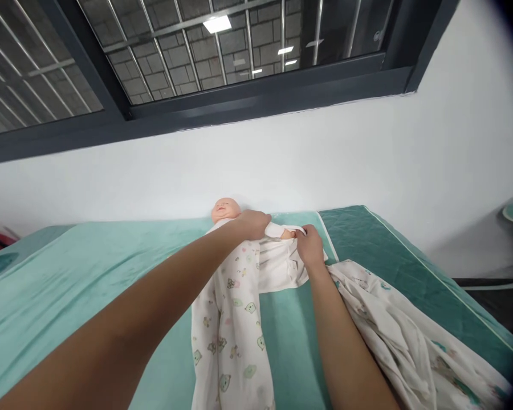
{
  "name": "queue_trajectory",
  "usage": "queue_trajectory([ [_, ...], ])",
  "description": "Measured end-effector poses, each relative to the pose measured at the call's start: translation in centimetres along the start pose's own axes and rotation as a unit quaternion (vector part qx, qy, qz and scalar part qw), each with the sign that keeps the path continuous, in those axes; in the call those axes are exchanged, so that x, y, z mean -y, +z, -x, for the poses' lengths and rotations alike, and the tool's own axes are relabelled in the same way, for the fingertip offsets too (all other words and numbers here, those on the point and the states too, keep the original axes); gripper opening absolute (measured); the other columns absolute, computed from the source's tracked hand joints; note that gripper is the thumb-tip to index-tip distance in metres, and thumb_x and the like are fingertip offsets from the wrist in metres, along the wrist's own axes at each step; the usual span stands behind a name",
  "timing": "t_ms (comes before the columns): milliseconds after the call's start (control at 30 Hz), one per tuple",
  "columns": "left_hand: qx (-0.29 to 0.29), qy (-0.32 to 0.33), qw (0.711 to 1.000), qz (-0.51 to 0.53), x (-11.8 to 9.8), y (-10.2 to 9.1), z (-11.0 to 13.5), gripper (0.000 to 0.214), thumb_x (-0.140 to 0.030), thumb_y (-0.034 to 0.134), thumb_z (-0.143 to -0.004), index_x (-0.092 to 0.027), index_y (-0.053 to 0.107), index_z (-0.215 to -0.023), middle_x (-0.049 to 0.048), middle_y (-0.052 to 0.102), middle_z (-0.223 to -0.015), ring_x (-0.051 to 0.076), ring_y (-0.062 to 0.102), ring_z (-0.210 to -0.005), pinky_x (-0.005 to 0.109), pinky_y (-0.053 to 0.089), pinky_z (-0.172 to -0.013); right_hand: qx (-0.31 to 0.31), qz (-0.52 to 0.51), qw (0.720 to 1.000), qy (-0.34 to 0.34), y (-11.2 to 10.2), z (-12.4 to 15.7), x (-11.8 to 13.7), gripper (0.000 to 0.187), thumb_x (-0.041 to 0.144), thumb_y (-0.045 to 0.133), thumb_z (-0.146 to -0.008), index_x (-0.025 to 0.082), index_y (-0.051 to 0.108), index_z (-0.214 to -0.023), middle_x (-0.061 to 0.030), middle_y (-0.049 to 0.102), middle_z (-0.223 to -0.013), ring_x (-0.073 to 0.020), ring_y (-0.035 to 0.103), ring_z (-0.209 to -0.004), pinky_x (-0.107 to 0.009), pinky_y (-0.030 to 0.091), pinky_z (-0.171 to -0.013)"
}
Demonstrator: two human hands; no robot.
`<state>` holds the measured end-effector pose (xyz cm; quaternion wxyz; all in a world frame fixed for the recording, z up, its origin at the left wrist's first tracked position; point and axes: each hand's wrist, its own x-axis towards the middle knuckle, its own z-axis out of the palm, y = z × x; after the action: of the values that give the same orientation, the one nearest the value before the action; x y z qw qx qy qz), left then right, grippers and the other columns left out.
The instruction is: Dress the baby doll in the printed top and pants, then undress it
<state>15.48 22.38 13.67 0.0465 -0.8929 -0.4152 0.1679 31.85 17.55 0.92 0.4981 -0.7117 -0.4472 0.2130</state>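
Note:
A baby doll (225, 209) lies on its back, head toward the wall, in a white garment. Printed baby trousers (239, 319) with small animal figures stretch down from it toward me. My left hand (256, 224) is closed round the doll's upper sleeve (274, 229), by its shoulder. From that sleeve the doll's small hand (288, 234) shows. My right hand (311, 245) pinches a white cloth edge just past the doll's hand. Beneath the doll's arm, a white cloth piece (277, 267) is spread flat.
A crumpled white printed cloth (385, 324) lies right of my right forearm. The bed has a light green cover (89, 273) and a darker green section (367, 250). Behind stand a white wall (282, 154) and a dark-framed barred window (239, 108).

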Motion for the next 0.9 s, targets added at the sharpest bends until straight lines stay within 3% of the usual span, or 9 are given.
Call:
queue_trajectory([
  [433,-0.027,-0.019,0.999,0.018,1.8,0.1,2.1,0.027,-0.027,0.054,-0.081,-0.021,0.057,-0.107,0.009,0.07,-0.099,0.024,0.066,-0.083,0.034,0.049,-0.073,-0.014,-0.231,0.971,0.057,0.5,-0.9,-2.1,0.031,0.044,0.061,-0.069,0.018,0.062,-0.088,-0.0014,0.067,-0.07,-0.0198,0.062,-0.067,-0.029,0.047,-0.059],
  [567,-0.039,-0.02,0.999,0.027,1.4,0.2,2.1,0.027,-0.027,0.054,-0.081,-0.021,0.056,-0.107,0.0084,0.07,-0.1,0.024,0.066,-0.083,0.034,0.049,-0.072,0.005,-0.302,0.95,0.074,0.4,-0.8,-1.4,0.036,0.041,0.064,-0.062,0.018,0.06,-0.089,-0.0025,0.069,-0.073,-0.0203,0.065,-0.066,-0.031,0.051,-0.059],
  [667,-0.033,-0.001,0.999,0.032,0.6,0.6,1.6,0.025,-0.028,0.053,-0.082,-0.02,0.057,-0.105,0.0084,0.07,-0.095,0.024,0.067,-0.078,0.034,0.05,-0.069,0.006,-0.341,0.937,0.072,0.0,-0.9,-1.0,0.033,0.033,0.061,-0.059,0.018,0.059,-0.089,-0.0066,0.071,-0.088,-0.0224,0.069,-0.081,-0.033,0.055,-0.069],
  [733,-0.025,0.008,0.999,0.035,-0.1,1.1,1.0,0.027,-0.027,0.054,-0.082,-0.019,0.057,-0.108,0.0092,0.07,-0.097,0.025,0.067,-0.078,0.035,0.05,-0.068,-0.038,-0.353,0.933,0.061,-0.5,-0.9,-0.7,0.034,0.027,0.054,-0.061,0.019,0.057,-0.094,-0.009,0.07,-0.103,-0.0231,0.069,-0.095,-0.036,0.055,-0.079],
  [833,-0.019,0.015,0.999,0.033,-1.5,1.8,-0.4,0.032,-0.028,0.056,-0.081,-0.019,0.056,-0.112,0.0114,0.07,-0.104,0.027,0.068,-0.086,0.036,0.052,-0.071,-0.211,-0.319,0.924,0.013,-1.0,-0.2,0.2,0.037,0.021,0.044,-0.066,0.019,0.053,-0.101,-0.0118,0.064,-0.119,-0.024,0.063,-0.111,-0.045,0.049,-0.096],
  [900,-0.02,0.017,0.999,0.043,-2.5,2.2,-1.1,0.038,-0.034,0.059,-0.081,-0.018,0.056,-0.116,0.0131,0.069,-0.109,0.029,0.067,-0.093,0.039,0.052,-0.074,-0.28,-0.274,0.918,-0.062,-0.8,0.9,1.4,0.035,0.018,0.041,-0.07,0.02,0.054,-0.103,-0.0116,0.06,-0.124,-0.0235,0.058,-0.119,-0.047,0.042,-0.105],
])
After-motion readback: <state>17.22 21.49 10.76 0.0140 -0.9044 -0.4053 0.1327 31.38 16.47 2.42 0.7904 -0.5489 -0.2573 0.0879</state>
